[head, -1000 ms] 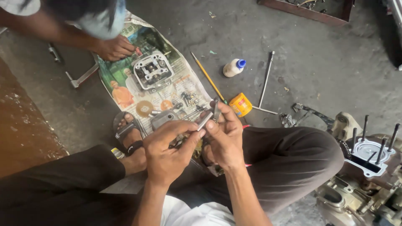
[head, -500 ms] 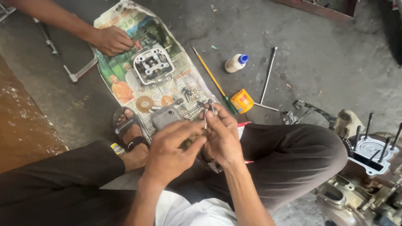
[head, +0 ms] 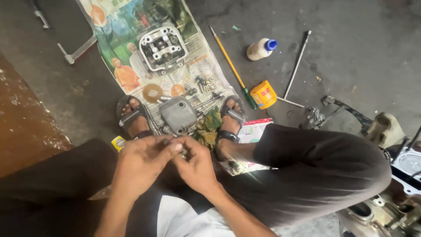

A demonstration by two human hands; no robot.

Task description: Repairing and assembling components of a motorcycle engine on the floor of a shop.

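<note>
— Both hands meet over our lap in the head view: our left hand (head: pixel 142 164) and right hand (head: pixel 196 169) pinch one small metal part (head: pixel 180 148) between the fingertips, too small to tell what it is.

— And below them?

— We see a grey engine cover (head: pixel 177 115) between our sandalled feet, on a newspaper sheet (head: pixel 131 39) spread on the floor, near loose bolts and a cylinder head (head: pixel 163 47).

— Containers?

— We spot a white bottle (head: pixel 259 48) with a blue cap lying on its side, capped, and a yellow tin (head: pixel 263 94) beside a screwdriver (head: pixel 231 68); contents hidden.
</note>
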